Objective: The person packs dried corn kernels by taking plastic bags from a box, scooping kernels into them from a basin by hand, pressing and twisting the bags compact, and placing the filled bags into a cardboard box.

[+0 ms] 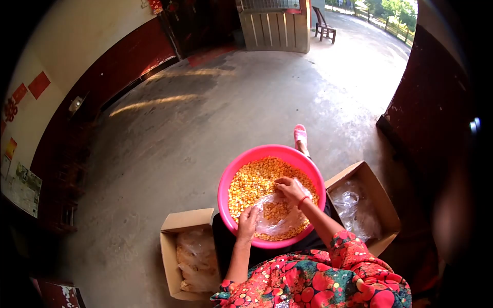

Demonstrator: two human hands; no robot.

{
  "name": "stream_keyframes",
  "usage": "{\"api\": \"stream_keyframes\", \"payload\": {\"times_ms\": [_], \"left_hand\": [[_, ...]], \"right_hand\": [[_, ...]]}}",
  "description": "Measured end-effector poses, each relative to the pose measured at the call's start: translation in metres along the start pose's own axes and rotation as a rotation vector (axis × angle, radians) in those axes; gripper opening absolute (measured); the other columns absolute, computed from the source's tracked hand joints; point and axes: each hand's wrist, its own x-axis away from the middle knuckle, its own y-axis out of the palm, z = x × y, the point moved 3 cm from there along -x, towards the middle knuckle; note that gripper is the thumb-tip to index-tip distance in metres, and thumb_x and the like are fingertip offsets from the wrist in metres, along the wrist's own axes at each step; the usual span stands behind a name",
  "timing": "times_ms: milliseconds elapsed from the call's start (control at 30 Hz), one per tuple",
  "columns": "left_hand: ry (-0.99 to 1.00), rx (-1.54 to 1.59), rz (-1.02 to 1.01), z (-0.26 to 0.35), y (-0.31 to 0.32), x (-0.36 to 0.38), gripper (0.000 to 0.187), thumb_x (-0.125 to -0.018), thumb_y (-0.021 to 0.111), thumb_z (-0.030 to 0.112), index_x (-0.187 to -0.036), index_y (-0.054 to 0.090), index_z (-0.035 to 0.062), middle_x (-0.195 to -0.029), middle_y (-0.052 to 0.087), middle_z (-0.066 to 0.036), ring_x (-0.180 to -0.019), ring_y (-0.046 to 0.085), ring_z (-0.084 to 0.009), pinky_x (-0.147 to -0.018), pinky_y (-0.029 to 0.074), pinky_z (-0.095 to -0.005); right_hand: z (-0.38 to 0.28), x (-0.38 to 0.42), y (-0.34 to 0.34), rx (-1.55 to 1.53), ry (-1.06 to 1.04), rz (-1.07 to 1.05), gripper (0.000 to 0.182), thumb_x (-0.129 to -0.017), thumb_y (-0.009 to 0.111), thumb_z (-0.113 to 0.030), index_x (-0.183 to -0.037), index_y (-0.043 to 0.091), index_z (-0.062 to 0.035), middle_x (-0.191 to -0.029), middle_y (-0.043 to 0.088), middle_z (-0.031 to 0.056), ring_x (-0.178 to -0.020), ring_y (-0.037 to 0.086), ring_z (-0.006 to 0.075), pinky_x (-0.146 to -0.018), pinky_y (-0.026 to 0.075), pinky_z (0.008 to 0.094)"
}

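Observation:
On my lap rests a pink basin [224, 191] full of loose yellow-orange corn kernels [248, 179]. A clear plastic bag [267, 218] spreads over the kernels between my hands, with some corn showing in or through it. My left hand [247, 223] pinches the bag's edge at the near left side of the basin. Farther in, over the corn, my right hand [290, 190] has its fingers curled together at the bag's upper edge; the fingertips are partly hidden. Plastic also shows behind my right hand.
A cardboard box [169, 256] at my left holds filled-looking plastic bags [197, 259]. Another cardboard box [382, 205] at my right contains crumpled clear plastic [352, 205]. My foot in a pink slipper [300, 134] extends past the basin. A wooden chair [324, 28] stands near the bright doorway.

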Motion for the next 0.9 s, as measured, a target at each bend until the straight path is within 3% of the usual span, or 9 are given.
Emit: {"api": "stream_keyframes", "payload": {"times_ms": [133, 233, 300, 333, 433, 700, 833, 867, 900], "left_hand": [[-0.025, 0.003, -0.044, -0.007, -0.008, -0.002, 0.014, -0.089, 0.056, 0.020, -0.087, 0.061, 0.0071, -0.078, 0.058, 0.004, -0.058, 0.042, -0.0005, -0.053, 0.034, -0.0140], [-0.042, 0.007, -0.077, -0.003, -0.006, -0.001, 0.014, -0.089, 0.056, 0.020, -0.088, 0.060, 0.0069, -0.081, 0.059, 0.002, -0.060, 0.043, -0.0007, -0.054, 0.035, -0.0137], [-0.016, 0.010, -0.071, 0.000, -0.001, 0.001, 0.014, -0.089, 0.055, 0.020, -0.087, 0.060, 0.0067, -0.072, 0.054, 0.004, -0.055, 0.037, -0.0004, -0.049, 0.029, -0.0132], [-0.022, 0.002, -0.069, 0.002, -0.001, 0.002, 0.014, -0.090, 0.055, 0.020, -0.086, 0.060, 0.0067, -0.070, 0.052, 0.006, -0.054, 0.036, -0.0004, -0.048, 0.028, -0.0133], [-0.032, -0.001, -0.059, 0.001, -0.001, 0.003, 0.014, -0.090, 0.054, 0.019, -0.085, 0.060, 0.0065, -0.068, 0.050, 0.006, -0.054, 0.035, -0.0004, -0.048, 0.027, -0.0138], [-0.027, -0.026, -0.069, 0.003, 0.003, 0.003, 0.014, -0.091, 0.052, 0.018, -0.085, 0.058, 0.0068, -0.069, 0.051, 0.006, -0.055, 0.035, -0.0003, -0.049, 0.028, -0.0145], [-0.013, -0.056, -0.077, 0.007, 0.007, 0.005, 0.014, -0.091, 0.052, 0.018, -0.084, 0.057, 0.0073, -0.069, 0.050, 0.006, -0.055, 0.035, 0.0000, -0.049, 0.029, -0.0145], [-0.019, -0.061, -0.075, 0.006, 0.007, 0.005, 0.014, -0.091, 0.052, 0.018, -0.084, 0.057, 0.0076, -0.069, 0.050, 0.006, -0.055, 0.036, 0.0000, -0.049, 0.029, -0.0146], [-0.024, -0.066, -0.074, 0.006, 0.006, 0.005, 0.013, -0.091, 0.052, 0.018, -0.084, 0.057, 0.0078, -0.070, 0.051, 0.006, -0.055, 0.036, 0.0001, -0.049, 0.029, -0.0147]], "right_hand": [[-0.035, -0.002, -0.001, -0.011, 0.022, 0.051, 0.018, -0.086, 0.051, -0.014, -0.095, 0.062, -0.0021, -0.074, 0.059, 0.0032, -0.063, 0.055, 0.0078, -0.045, 0.044, 0.0217], [-0.038, -0.026, 0.008, 0.205, -0.166, 0.127, 0.018, -0.084, 0.053, -0.016, -0.091, 0.061, -0.0023, -0.076, 0.061, 0.0079, -0.066, 0.058, 0.0181, -0.058, 0.049, 0.0328], [-0.043, -0.041, 0.018, 0.502, -0.372, 0.236, 0.017, -0.082, 0.054, -0.015, -0.092, 0.059, -0.0036, -0.086, 0.058, 0.0128, -0.081, 0.057, 0.0287, -0.075, 0.046, 0.0385], [-0.039, -0.048, 0.024, 0.704, -0.392, 0.312, 0.021, -0.081, 0.054, -0.017, -0.100, 0.057, -0.0092, -0.100, 0.054, 0.0145, -0.097, 0.052, 0.0312, -0.080, 0.044, 0.0403], [-0.038, -0.049, 0.042, 0.964, -0.288, 0.393, 0.030, -0.080, 0.055, -0.020, -0.109, 0.051, -0.0118, -0.106, 0.050, 0.0128, -0.103, 0.047, 0.0308, -0.084, 0.040, 0.0452], [-0.026, -0.035, 0.086, 1.049, -0.470, 0.062, 0.019, -0.084, 0.050, -0.025, -0.096, 0.052, -0.0094, -0.097, 0.052, 0.0115, -0.098, 0.050, 0.0301, -0.078, 0.042, 0.0444], [-0.022, -0.052, 0.075, 0.939, -0.367, -0.013, 0.021, -0.085, 0.050, -0.026, -0.092, 0.049, -0.0063, -0.085, 0.056, 0.0145, -0.078, 0.057, 0.0342, -0.066, 0.045, 0.0429], [-0.022, -0.057, 0.068, 0.872, -0.369, 0.015, 0.020, -0.086, 0.051, -0.023, -0.088, 0.052, -0.0036, -0.071, 0.055, 0.0135, -0.068, 0.058, 0.0295, -0.058, 0.045, 0.0400], [-0.021, -0.062, 0.067, 0.871, -0.371, 0.018, 0.020, -0.086, 0.051, -0.023, -0.088, 0.052, -0.0036, -0.071, 0.055, 0.0135, -0.068, 0.058, 0.0295, -0.058, 0.045, 0.0400]]}}
